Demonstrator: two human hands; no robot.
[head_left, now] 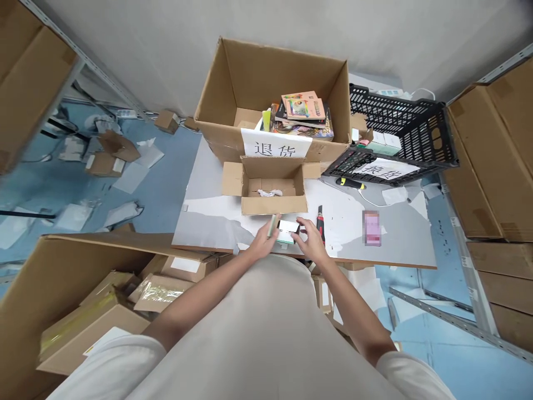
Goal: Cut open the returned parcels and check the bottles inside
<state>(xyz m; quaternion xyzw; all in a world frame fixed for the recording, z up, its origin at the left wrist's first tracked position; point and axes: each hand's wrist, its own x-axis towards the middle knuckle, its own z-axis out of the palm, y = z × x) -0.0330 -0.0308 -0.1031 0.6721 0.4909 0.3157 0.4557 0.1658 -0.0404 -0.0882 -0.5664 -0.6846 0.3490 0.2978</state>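
My left hand [263,240] grips the left side of a small white and green box [287,238] near the table's front edge. Its fingers also touch a pale upright strip [273,225], which may be a flap of that box. On the right side, my right hand [310,240] closes its thumb and fingers on the box's edge, where something dark shows. Just beyond stands an open small carton [273,206] with crumpled white paper [270,193] inside. A red and black utility knife [320,225] lies close to my right hand.
Behind the carton, a large cardboard box [219,136] holds several books [305,110]. A black crate [420,130] contains small boxes. On the table [208,222] are a yellow and black tool [350,183] and a blurred pink item [372,228]. A big parcel-filled box [83,239] stands lower left.
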